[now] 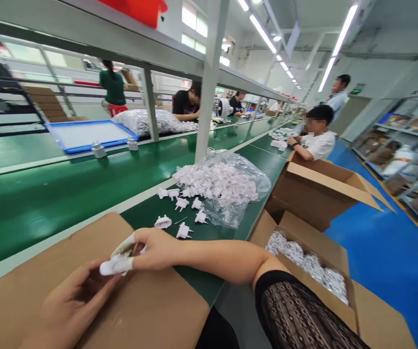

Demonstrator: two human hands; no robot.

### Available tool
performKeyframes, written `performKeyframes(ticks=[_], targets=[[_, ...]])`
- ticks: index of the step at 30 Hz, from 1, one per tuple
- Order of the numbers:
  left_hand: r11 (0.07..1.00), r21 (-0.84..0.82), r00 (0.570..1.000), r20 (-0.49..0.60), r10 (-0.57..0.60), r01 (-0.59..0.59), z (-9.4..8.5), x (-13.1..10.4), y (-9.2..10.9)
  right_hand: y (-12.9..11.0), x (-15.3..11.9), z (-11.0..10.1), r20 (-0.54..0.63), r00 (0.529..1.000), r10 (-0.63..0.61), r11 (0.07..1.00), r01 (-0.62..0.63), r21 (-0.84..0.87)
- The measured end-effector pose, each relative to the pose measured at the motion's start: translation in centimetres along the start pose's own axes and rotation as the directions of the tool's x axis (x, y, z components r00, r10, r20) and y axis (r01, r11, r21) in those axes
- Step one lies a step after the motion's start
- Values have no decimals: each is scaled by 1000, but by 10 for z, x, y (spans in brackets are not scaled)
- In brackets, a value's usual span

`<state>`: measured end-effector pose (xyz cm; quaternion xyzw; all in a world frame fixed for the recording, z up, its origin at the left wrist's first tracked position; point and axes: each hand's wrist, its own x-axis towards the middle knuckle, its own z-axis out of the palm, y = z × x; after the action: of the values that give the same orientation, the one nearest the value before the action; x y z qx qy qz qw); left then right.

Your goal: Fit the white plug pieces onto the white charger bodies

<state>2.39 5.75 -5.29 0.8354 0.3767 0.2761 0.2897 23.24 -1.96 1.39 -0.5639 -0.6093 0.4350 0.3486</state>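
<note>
Above a brown cardboard sheet (150, 310), my two hands meet at the lower left. My right hand (154, 249), with white covers on its thumb and a finger, is closed round a small part that is mostly hidden. My left hand (74, 295) has its fingers curled beside the covered fingertips; what it holds, if anything, is hidden. Several loose white plug parts (184, 230) lie on the green table just beyond my right hand. Behind them, white plug parts (216, 182) are heaped in and around a clear plastic bag (261, 182).
An open carton (354, 310) of wrapped white parts stands at the right, near a taller carton (314, 191). Beyond the metal post (209, 87) runs a green conveyor (67, 186) with a blue-rimmed tray (88, 135). A co-worker (319, 138) sits farther along.
</note>
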Motion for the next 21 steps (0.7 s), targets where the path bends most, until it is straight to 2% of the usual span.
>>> performKeyframes(ticks=[3, 8, 15, 21], targets=[[992, -122, 994, 100, 44, -32, -6, -2, 19, 1, 0, 6, -4, 1000, -16, 998, 16, 64], [987, -128, 988, 113, 108, -93, -12, -5, 37, 7, -2, 11, -176, 971, -162, 982, 176, 64], [954, -202, 963, 106, 248, -223, -17, -8, 43, 12, 0, 14, -188, 967, -173, 985, 170, -32], [960, -138, 964, 75, 256, -244, -16, -8, 40, 19, 2, 17, -160, 974, -162, 987, 161, -20]])
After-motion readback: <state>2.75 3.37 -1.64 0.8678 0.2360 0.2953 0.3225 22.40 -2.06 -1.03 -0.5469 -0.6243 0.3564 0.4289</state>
